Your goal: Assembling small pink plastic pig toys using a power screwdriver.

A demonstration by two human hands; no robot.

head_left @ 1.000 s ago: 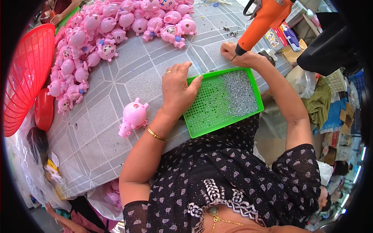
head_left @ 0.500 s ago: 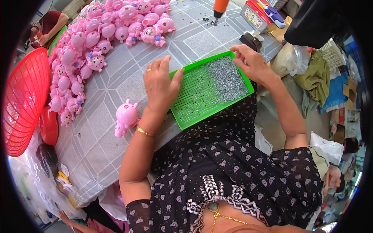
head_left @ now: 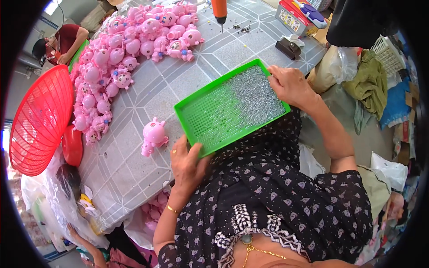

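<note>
A green perforated plastic tray (head_left: 177,108) lies in front of me at the table's near edge, tilted with its right end farther away. Small silvery screws (head_left: 259,96) are heaped in its right half and thin out toward the left. My right hand (head_left: 289,85) grips the right rim, fingers curled over it. At the near left corner my left hand (head_left: 187,164) holds the rim, thumb on top and some fingers hidden underneath. A single pink toy figure (head_left: 154,136) lies on the table to the left of the tray.
Many pink toys (head_left: 134,47) are piled at the far left. An orange electric screwdriver (head_left: 220,10) hangs over the far table. A red basket (head_left: 42,120) stands left; a dark case (head_left: 288,48) and box (head_left: 292,18) lie far right. Another person (head_left: 71,38) sits beyond the pile.
My left hand has moved from the tray's far left side down to its near left corner and taken hold there. My right hand has closed further over the right rim.
</note>
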